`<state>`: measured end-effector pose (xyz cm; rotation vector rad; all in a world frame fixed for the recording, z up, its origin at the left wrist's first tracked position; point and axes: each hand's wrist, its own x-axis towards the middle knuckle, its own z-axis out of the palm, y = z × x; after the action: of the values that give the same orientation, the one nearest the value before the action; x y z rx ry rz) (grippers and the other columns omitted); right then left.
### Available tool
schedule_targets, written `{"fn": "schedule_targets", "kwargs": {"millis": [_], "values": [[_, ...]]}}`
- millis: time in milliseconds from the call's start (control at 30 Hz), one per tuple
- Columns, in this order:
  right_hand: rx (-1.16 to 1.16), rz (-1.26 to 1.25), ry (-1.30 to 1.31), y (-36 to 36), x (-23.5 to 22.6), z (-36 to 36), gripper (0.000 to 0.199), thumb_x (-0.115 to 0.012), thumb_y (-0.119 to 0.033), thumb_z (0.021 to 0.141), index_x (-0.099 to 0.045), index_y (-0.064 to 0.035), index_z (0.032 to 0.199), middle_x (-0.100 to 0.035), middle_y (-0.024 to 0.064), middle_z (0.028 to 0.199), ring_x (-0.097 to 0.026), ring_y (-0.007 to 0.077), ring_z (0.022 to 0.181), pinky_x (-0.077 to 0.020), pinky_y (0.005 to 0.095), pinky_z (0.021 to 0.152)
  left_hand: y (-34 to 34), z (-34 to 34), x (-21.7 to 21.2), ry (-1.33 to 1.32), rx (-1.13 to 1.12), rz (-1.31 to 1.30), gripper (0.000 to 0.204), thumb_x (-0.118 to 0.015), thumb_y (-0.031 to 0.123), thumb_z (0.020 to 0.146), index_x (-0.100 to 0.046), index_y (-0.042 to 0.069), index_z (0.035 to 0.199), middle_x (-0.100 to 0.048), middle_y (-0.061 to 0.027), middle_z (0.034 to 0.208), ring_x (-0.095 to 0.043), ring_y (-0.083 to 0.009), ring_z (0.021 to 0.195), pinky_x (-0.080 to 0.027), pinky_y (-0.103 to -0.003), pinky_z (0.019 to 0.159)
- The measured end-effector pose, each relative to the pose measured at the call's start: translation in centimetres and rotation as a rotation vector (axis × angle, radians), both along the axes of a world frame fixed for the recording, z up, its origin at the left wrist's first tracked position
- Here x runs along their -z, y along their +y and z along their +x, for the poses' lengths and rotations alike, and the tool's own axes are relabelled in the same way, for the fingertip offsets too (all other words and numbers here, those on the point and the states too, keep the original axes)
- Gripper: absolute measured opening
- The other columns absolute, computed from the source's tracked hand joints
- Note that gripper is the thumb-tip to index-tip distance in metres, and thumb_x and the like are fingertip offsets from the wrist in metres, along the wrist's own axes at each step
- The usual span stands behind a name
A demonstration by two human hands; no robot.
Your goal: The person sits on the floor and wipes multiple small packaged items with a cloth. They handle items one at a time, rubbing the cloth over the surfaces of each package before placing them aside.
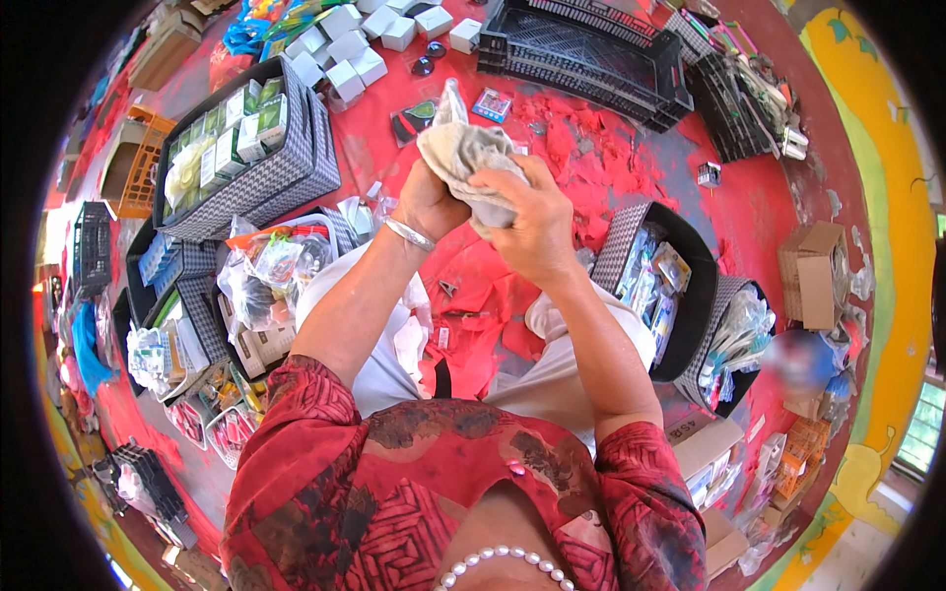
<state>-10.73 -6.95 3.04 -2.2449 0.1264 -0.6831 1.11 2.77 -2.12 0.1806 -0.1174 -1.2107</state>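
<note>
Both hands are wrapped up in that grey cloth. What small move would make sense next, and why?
Probably a further rub or twist of the grey cloth. The left hand grips it from below and the right hand folds over it, so whatever is inside is hidden and not ready to set down.

She wears a short-sleeved red blouse [434,492] patterned with dark geometric blotches, a string of white pearls [498,561] at the neck, a thin silver bangle [410,233] on the left wrist, and pale trousers [567,379].
</note>
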Motion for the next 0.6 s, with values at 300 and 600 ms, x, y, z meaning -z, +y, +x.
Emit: {"fn": "schedule_targets", "kwargs": {"millis": [300,600], "values": [[0.158,1.593,-0.338,-9.1,-1.1,-1.6,0.029,-0.047,-0.018,0.086,-0.056,-0.0012,0.107,-0.06,0.0142,0.102,-0.061,0.0286,0.09,-0.0517,0.0422,0.081,0.6,0.7,-2.5,-0.162,-0.243,0.352,0.034,-0.037,0.027,0.096,-0.054,-0.002,0.1,-0.062,-0.0154,0.098,-0.06,-0.0244,0.089,-0.048,-0.035,0.084],[0.172,0.875,-0.297,-6.2,-1.5,-0.4,0.034,-0.057,0.005,0.068,-0.061,-0.0032,0.101,-0.061,0.0089,0.1,-0.06,0.0226,0.091,-0.0493,0.0339,0.08,1.7,-0.8,-3.6,-0.436,0.207,0.139,0.042,-0.039,0.033,0.095,-0.058,-0.003,0.082,-0.056,-0.0087,0.051,-0.053,-0.0125,0.038,-0.033,-0.017,0.028]]}}
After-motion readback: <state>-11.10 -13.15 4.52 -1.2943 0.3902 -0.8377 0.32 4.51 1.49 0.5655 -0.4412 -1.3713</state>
